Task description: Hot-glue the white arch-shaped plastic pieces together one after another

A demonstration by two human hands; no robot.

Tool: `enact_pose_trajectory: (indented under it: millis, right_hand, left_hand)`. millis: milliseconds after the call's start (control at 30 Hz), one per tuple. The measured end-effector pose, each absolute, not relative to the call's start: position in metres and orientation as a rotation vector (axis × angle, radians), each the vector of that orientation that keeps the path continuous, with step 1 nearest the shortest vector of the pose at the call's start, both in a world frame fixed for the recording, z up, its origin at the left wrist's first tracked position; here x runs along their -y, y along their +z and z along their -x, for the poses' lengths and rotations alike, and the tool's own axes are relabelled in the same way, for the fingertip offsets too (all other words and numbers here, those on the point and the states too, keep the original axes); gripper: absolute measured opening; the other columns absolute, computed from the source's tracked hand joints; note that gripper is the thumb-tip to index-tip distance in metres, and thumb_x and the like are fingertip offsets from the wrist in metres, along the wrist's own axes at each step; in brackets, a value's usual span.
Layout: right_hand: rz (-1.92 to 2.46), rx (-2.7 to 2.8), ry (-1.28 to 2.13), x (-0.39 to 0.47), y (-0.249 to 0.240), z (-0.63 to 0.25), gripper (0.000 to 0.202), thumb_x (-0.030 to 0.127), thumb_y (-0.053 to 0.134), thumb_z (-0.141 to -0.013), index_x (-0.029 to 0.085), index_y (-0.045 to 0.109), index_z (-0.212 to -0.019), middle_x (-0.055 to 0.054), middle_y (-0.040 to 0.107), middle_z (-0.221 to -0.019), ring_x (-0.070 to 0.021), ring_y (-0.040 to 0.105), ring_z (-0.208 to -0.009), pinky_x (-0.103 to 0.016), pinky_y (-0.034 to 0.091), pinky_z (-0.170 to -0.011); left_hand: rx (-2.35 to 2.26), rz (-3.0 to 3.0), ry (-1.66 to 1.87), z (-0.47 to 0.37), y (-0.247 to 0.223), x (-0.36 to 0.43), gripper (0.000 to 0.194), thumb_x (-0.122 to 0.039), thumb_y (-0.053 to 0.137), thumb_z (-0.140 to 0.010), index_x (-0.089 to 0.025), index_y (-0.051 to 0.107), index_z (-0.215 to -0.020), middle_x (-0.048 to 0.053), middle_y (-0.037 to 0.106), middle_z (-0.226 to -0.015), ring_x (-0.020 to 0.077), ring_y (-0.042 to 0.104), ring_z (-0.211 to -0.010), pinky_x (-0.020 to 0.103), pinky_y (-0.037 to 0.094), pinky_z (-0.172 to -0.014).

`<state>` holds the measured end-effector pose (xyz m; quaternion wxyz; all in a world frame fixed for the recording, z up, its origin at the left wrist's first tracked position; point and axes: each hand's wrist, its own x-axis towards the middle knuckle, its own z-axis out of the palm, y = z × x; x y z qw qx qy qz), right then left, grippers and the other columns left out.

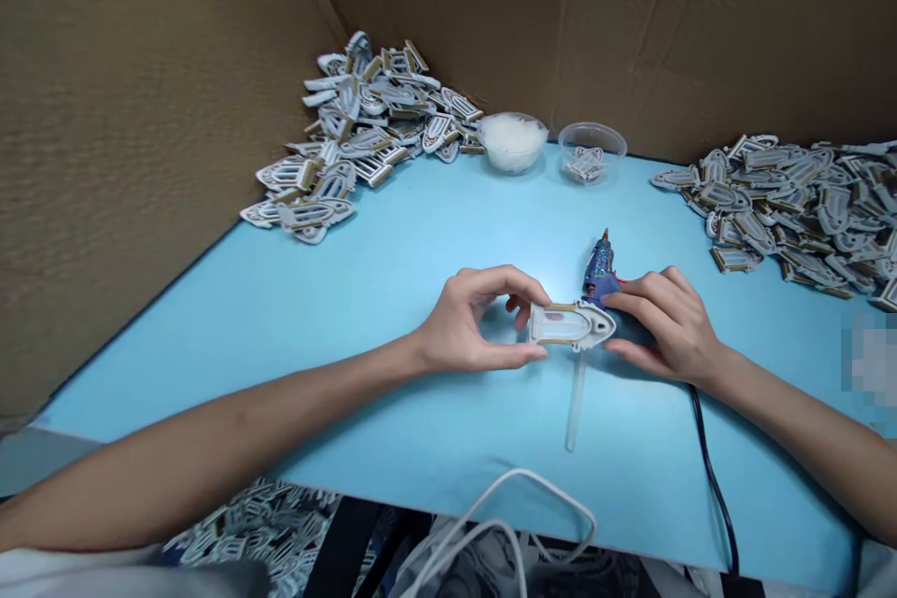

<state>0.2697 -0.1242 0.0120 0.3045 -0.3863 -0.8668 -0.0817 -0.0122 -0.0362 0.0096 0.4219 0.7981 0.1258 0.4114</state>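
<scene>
My left hand (pixel 483 318) grips a small white lantern-shaped plastic frame (pixel 566 325) by its flat end, thumb below and fingers above. The frame has gold side strips and a pale, clear middle. Its pointed end faces right, toward my right hand (pixel 662 322). There, thumb and index finger are spread on either side of the tip; whether they touch it I cannot tell. Just behind lies a blue glue gun (pixel 601 269), nozzle pointing away from me and partly covered by the frame and my right fingers. A clear glue stick (pixel 576 402) sticks out toward me below the frame.
Piles of similar frames lie at the back left (pixel 378 112) and on the right (pixel 805 206). Between them stand a bowl of whitish material (pixel 512 142) and a clear tub with small pieces (pixel 592 154). Cardboard walls (pixel 617 28) enclose the blue table (pixel 280 327). A black cable (pixel 711 458) runs frontward.
</scene>
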Motion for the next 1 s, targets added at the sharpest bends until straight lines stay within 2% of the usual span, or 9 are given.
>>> enact_pose_trajectory:
  millis: [133,300,433,500,600,700,800,867,1000]
  right_hand:
    - [0.93,2.308,-0.316,0.129,0.013,-0.267,0.031,0.053,0.062,-0.105,0.026,0.076,-0.106,-0.005,0.075,-0.086,-0.0209,0.058,-0.071,-0.038,0.028,-0.066]
    - [0.934,2.286,-0.252,0.132,0.014,-0.265,0.028,0.053,0.065,-0.103,0.028,0.077,-0.1,-0.004,0.075,-0.083,-0.0203,0.055,-0.068,-0.038,0.025,-0.064]
    - [0.89,2.256,-0.262,0.13,0.012,-0.264,0.023,0.047,0.066,-0.104,0.026,0.075,-0.105,-0.004,0.073,-0.082,-0.0202,0.055,-0.068,-0.038,0.027,-0.065]
    - [0.843,2.262,-0.277,0.127,0.011,-0.263,0.02,0.041,0.065,-0.106,0.024,0.073,-0.111,-0.005,0.072,-0.084,-0.0203,0.056,-0.07,-0.038,0.029,-0.066]
    - [0.809,2.337,-0.237,0.121,0.009,-0.263,0.027,0.042,0.056,-0.111,0.02,0.071,-0.112,-0.007,0.071,-0.086,-0.0208,0.058,-0.074,-0.037,0.034,-0.069]
    - [0.876,2.263,-0.03,0.117,0.007,-0.265,0.039,0.046,0.045,-0.114,0.018,0.07,-0.104,-0.008,0.071,-0.086,-0.0201,0.06,-0.076,-0.035,0.039,-0.072]
    - [1.111,1.878,0.272,0.111,0.005,-0.268,0.046,0.045,0.039,-0.115,0.019,0.069,-0.092,-0.005,0.068,-0.081,-0.0186,0.062,-0.077,-0.033,0.044,-0.077]
    - [1.242,1.614,0.45,0.107,0.005,-0.271,0.048,0.048,0.04,-0.114,0.02,0.068,-0.086,-0.002,0.065,-0.077,-0.0176,0.06,-0.074,-0.031,0.045,-0.075]
    - [1.302,1.377,0.64,0.104,0.006,-0.275,0.049,0.057,0.048,-0.106,0.019,0.07,-0.084,0.0,0.061,-0.072,-0.0167,0.057,-0.069,-0.029,0.043,-0.07]
  left_hand:
    - [-0.319,-1.88,0.876,0.009,0.011,0.043,0.038,-0.04,0.093,-0.079,-0.014,0.073,-0.099,0.006,0.077,-0.082,0.0126,0.064,-0.061,0.029,0.056,-0.06]
    - [-0.296,-1.897,0.869,0.011,0.01,0.043,0.039,-0.042,0.094,-0.079,-0.015,0.075,-0.1,0.006,0.078,-0.083,0.013,0.065,-0.062,0.03,0.057,-0.063]
    - [-0.324,-1.971,0.828,0.012,0.009,0.038,0.042,-0.044,0.093,-0.079,-0.015,0.077,-0.104,0.007,0.078,-0.084,0.0138,0.066,-0.063,0.03,0.057,-0.062]
    - [-0.306,-2.044,0.802,0.012,0.012,0.036,0.04,-0.04,0.092,-0.08,-0.015,0.077,-0.108,0.005,0.077,-0.081,0.0141,0.066,-0.064,0.028,0.057,-0.062]
    - [-0.331,-2.136,0.742,0.014,0.018,0.036,0.033,-0.031,0.09,-0.079,-0.016,0.079,-0.107,0.004,0.077,-0.08,0.0139,0.067,-0.065,0.026,0.057,-0.063]
    - [-0.517,-2.069,0.695,0.017,0.019,0.034,0.026,-0.028,0.087,-0.075,-0.019,0.081,-0.098,0.004,0.079,-0.081,0.0154,0.069,-0.065,0.026,0.056,-0.064]
    - [-0.737,-1.67,0.76,0.004,0.018,0.017,0.031,-0.04,0.088,-0.072,-0.018,0.08,-0.092,0.008,0.081,-0.081,0.0191,0.069,-0.066,0.028,0.052,-0.06]
    - [-0.814,-1.463,0.752,-0.025,0.024,-0.002,0.039,-0.047,0.091,-0.068,-0.016,0.079,-0.09,0.009,0.079,-0.078,0.0157,0.06,-0.061,0.027,0.047,-0.056]
    - [-0.794,-1.369,0.668,-0.121,0.061,-0.027,0.044,-0.045,0.095,-0.061,-0.012,0.077,-0.083,0.011,0.078,-0.085,0.0095,0.048,-0.058,0.023,0.036,-0.054]
